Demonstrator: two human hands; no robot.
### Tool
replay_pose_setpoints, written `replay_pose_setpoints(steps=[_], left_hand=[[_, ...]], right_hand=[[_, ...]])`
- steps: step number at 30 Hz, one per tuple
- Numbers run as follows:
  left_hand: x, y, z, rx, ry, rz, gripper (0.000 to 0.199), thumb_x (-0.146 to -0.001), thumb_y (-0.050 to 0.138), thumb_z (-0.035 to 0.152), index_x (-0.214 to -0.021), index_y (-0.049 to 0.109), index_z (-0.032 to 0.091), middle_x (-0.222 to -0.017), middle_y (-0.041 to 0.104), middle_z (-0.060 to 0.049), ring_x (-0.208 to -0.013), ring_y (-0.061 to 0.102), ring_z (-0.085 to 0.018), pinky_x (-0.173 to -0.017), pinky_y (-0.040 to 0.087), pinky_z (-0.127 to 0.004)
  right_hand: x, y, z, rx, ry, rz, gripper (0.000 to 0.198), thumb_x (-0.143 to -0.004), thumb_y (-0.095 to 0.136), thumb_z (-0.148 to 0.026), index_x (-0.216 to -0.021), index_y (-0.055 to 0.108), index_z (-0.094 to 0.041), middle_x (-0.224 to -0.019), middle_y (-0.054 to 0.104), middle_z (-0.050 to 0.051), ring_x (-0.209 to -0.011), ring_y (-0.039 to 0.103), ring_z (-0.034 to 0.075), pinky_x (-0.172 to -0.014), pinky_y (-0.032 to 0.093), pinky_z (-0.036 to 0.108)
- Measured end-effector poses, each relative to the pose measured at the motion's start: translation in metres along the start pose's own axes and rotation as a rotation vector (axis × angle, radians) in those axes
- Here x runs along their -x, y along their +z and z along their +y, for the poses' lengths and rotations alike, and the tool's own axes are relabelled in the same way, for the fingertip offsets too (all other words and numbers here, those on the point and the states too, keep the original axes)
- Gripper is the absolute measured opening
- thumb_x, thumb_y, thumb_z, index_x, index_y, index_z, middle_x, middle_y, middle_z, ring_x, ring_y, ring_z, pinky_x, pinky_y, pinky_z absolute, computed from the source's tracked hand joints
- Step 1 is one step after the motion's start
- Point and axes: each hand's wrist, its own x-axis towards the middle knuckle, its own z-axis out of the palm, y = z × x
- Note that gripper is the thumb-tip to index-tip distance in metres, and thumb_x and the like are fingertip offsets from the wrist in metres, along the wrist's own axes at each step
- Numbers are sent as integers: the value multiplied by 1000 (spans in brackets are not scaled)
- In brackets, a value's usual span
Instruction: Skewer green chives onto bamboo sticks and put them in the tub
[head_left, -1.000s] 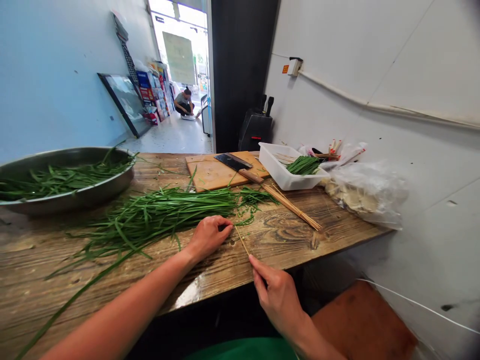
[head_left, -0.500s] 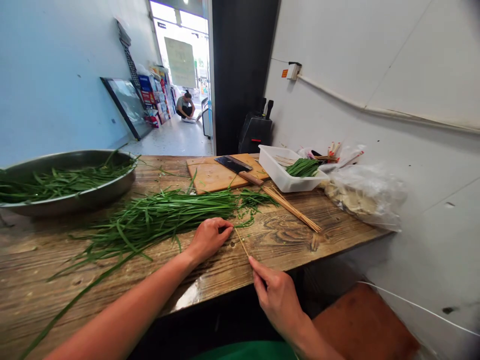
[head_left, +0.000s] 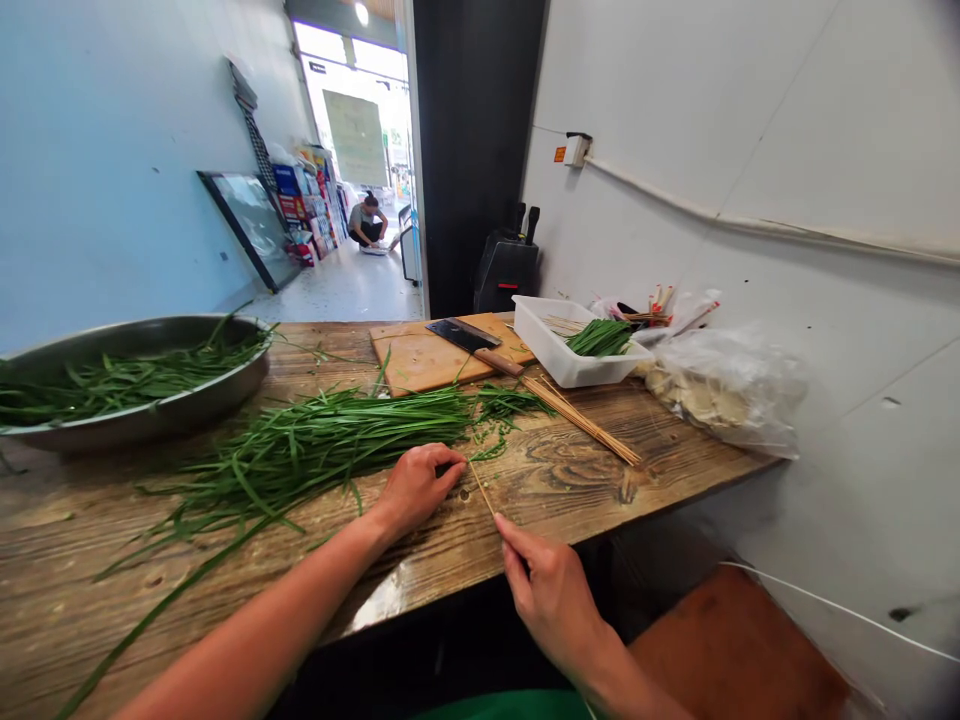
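My right hand [head_left: 555,585] pinches the lower end of a thin bamboo skewer [head_left: 481,488] over the table's front edge. The skewer slants up and left, and its far end meets the fingertips of my left hand [head_left: 424,485]. Thumb and forefinger of that hand are pressed together; whatever lies between them is hidden. Just behind my left hand a loose heap of garlic chives [head_left: 345,430] lies across the wooden table [head_left: 555,510]. Short cut bits of chive [head_left: 491,445] are scattered right of the heap. A bundle of skewers [head_left: 592,425] rests farther right.
A cleaver [head_left: 465,335] lies on a cutting board [head_left: 412,360] at the back. To its right stand a white plastic tub [head_left: 585,372] holding skewers and chives, and a clear plastic bag [head_left: 727,390]. A metal basin [head_left: 202,400] of greens fills the left. One person [head_left: 367,220] crouches by the doorway.
The camera view has tilted up slightly, so the background sits a little lower in the picture. Both hands and the skewer keep nearly the same pose.
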Motion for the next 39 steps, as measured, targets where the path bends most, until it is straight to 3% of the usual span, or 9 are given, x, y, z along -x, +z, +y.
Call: replay_pose_setpoints(steps=[3,8,10,13,18,24,31,39], left_hand=[[4,0,8,57,57,-18,22,-79,46,28,-78,66,19,-79,65,-3,-75,57,-13,-71,42,-24],[9,-6,23,91,285,-221,24,-81,45,31,-81,66,20,-78,64,-3,-72,57,-12,-69,41,-23],[6,-14,19,-30,284,-127,26,-82,44,33,-81,66,20,-79,64,-4,-74,56,-13,-73,39,-26],[1,-27,1,-307,133,147,25,-81,45,33,-79,66,20,-81,62,-6,-79,53,-18,-77,34,-32],[-1,-36,-21,-521,74,98,12,-73,55,28,-72,65,21,-82,56,-5,-85,48,-21,-77,32,-34],[-1,-29,-18,-625,91,92,15,-76,50,23,-67,62,21,-78,54,-5,-84,47,-20,-76,30,-34],[1,-28,-4,-406,151,137,19,-81,43,25,-84,60,19,-90,60,-5,-85,52,-17,-79,31,-32],[-1,-11,-7,-145,24,40,16,-76,49,26,-85,60,19,-83,65,-1,-77,57,-15,-75,39,-26]], right_hand=[[-3,0,1,0,1,19,35,-82,39,-14,-112,58,-15,-80,70,7,-67,65,17,-66,50,23],[-10,2,5,3,15,60,35,-83,39,-15,-112,58,-15,-86,69,8,-71,66,18,-69,50,25],[-12,3,6,8,21,81,35,-83,39,-16,-112,58,-15,-85,70,8,-71,66,18,-69,50,25],[-11,2,6,12,23,104,35,-83,40,-17,-113,57,-15,-83,70,8,-70,66,18,-69,50,25],[-8,0,5,-2,15,81,34,-83,39,-17,-112,58,-15,-78,70,7,-63,65,16,-61,49,23],[-5,1,7,-2,-6,77,34,-84,39,-17,-112,57,-15,-78,69,7,-65,65,17,-65,49,25],[-2,-2,6,-28,3,48,35,-84,39,-15,-113,56,-16,-78,69,6,-65,64,17,-64,49,24],[3,-2,8,-89,19,47,35,-84,40,-15,-115,56,-16,-91,68,7,-76,65,17,-74,49,25]])
